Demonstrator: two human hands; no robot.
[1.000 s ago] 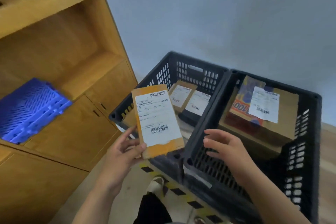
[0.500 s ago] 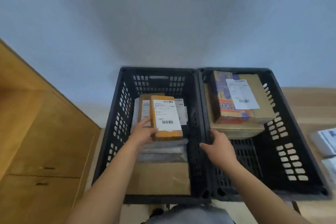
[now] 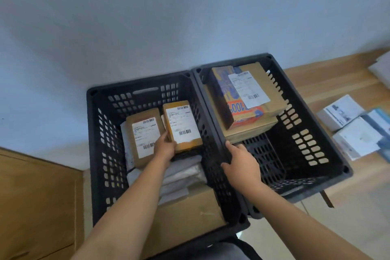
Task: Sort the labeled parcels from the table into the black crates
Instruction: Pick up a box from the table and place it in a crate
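Observation:
Two black crates stand side by side, the left crate (image 3: 96, 137) and the right crate (image 3: 329, 154). My left hand (image 3: 165, 146) reaches into the left crate and grips the near end of a small orange-brown parcel (image 3: 182, 125) with a white label. It lies beside another labeled brown parcel (image 3: 144, 135), on top of grey mailer bags and a flat cardboard box. My right hand (image 3: 240, 164) rests on the shared rim between the crates, fingers curled over it. A colourful labeled box (image 3: 238, 97) sits on brown boxes at the far end of the right crate.
Several white parcels (image 3: 354, 131) lie on the wooden table (image 3: 329, 84) to the right of the crates. A wooden cabinet (image 3: 35, 207) stands at the left. A grey wall is behind the crates.
My left hand has carried the orange-brown parcel down into the left crate and set it to the right of the other brown parcel. My right hand has settled on the rim between the crates.

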